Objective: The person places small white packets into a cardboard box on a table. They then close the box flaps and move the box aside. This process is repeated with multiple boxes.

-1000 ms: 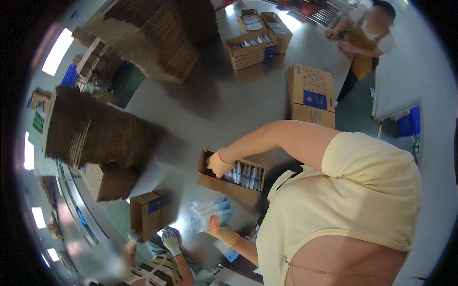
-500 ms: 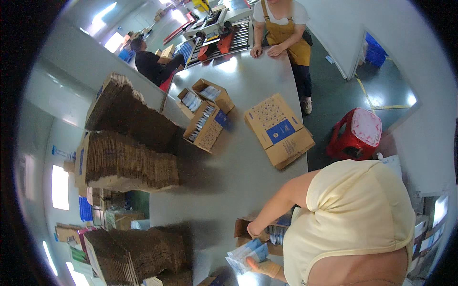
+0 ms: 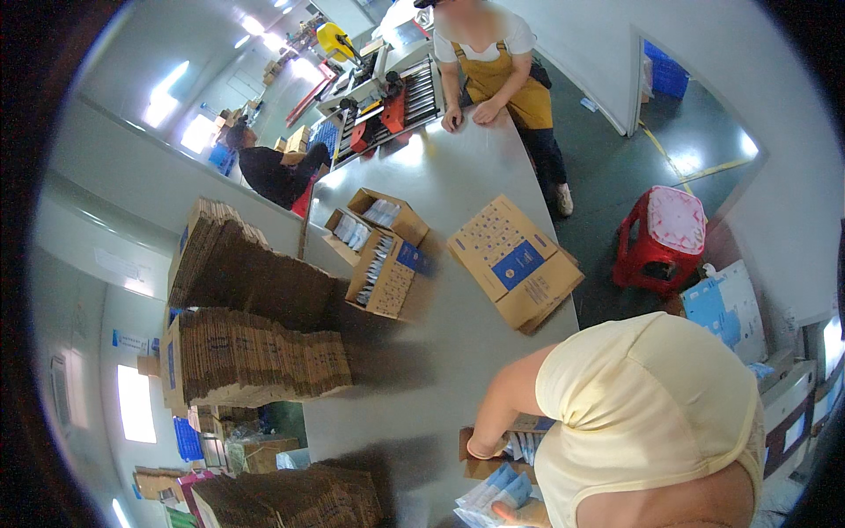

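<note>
At the lower middle stands an open brown carton (image 3: 465,442) with a row of blue-and-white packets (image 3: 525,448) in it. My right hand (image 3: 485,448) reaches down into its near-left part; the box hides the fingers. Beside this carton, near the lower edge, my left hand (image 3: 523,512) is closed on several flat blue-and-white plastic packets (image 3: 490,495), its thumb lying over them. My cream top fills the lower right and covers part of the carton.
Tall stacks of flattened cartons (image 3: 255,359) line the table's left side. Filled open cartons (image 3: 380,275) and a larger flat-lying carton (image 3: 514,262) are farther up the grey table (image 3: 396,378). A person (image 3: 497,79) leans on its far end. A red stool (image 3: 660,239) stands right.
My view has tilted, so the table and stacks sit lower in the picture. The right hand stays in the carton, and the left still holds the packets beside it.
</note>
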A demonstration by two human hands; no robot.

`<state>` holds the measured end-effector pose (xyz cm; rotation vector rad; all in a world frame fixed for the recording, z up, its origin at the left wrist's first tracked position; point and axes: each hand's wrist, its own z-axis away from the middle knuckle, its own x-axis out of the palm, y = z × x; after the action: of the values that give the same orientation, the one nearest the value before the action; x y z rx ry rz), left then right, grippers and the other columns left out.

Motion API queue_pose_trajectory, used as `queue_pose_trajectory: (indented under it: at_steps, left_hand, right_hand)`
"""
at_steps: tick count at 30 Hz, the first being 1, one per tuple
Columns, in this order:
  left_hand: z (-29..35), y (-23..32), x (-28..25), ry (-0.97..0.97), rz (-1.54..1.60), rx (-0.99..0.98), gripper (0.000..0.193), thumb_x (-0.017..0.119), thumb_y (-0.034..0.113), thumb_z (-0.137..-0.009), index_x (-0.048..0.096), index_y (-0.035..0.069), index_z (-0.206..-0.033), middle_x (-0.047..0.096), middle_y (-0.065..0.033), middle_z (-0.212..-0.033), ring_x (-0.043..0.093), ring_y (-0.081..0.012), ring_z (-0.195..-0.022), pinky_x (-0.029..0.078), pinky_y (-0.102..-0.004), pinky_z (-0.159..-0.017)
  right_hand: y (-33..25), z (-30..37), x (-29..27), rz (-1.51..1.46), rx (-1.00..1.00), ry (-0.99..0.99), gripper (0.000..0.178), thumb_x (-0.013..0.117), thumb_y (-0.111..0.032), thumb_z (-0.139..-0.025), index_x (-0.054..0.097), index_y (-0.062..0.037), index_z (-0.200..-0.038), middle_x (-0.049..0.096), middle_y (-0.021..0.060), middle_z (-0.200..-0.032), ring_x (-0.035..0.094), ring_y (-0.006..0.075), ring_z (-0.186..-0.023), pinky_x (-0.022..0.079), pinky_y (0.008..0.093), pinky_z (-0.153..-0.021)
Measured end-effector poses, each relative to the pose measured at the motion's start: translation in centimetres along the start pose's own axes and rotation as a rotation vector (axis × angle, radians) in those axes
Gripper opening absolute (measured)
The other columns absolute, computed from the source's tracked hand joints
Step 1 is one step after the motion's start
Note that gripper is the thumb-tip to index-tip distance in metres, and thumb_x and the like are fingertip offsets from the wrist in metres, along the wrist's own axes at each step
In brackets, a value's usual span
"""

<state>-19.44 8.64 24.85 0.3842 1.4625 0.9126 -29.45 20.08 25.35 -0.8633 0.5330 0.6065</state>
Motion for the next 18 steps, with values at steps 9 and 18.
queue_pose_trajectory:
  at_steps: [9, 18]
  left_hand:
    - [0.0, -0.3, 0.2, 0.009, 0.011, -0.023, 0.067, 0.082, 0.011, -0.065, 0.052, -0.002, -0.123, 0.059, -0.0114, -0.114, 0.058, -0.0235, -0.1, 0.047, -0.0361, -0.091]
    - [2.0, -1.5, -1.1, 0.087, 0.177, -0.082, 0.069, 0.082, 0.011, -0.064, 0.051, -0.002, -0.124, 0.059, -0.0117, -0.114, 0.058, -0.0238, -0.101, 0.046, -0.0363, -0.091]
  right_hand:
    - [0.7, 0.3, 0.8, -0.047, 0.039, -0.056, 0.048, 0.046, -0.046, -0.087, 0.059, -0.0101, -0.116, 0.055, 0.0113, -0.122, 0.052, 0.0289, -0.111, 0.041, 0.0446, -0.092]
    - [-1.6, 0.5, 1.9, -0.053, 0.057, -0.149, 0.052, 0.04, -0.047, -0.09, 0.055, -0.0109, -0.125, 0.051, 0.0107, -0.13, 0.049, 0.0282, -0.117, 0.038, 0.0446, -0.096]
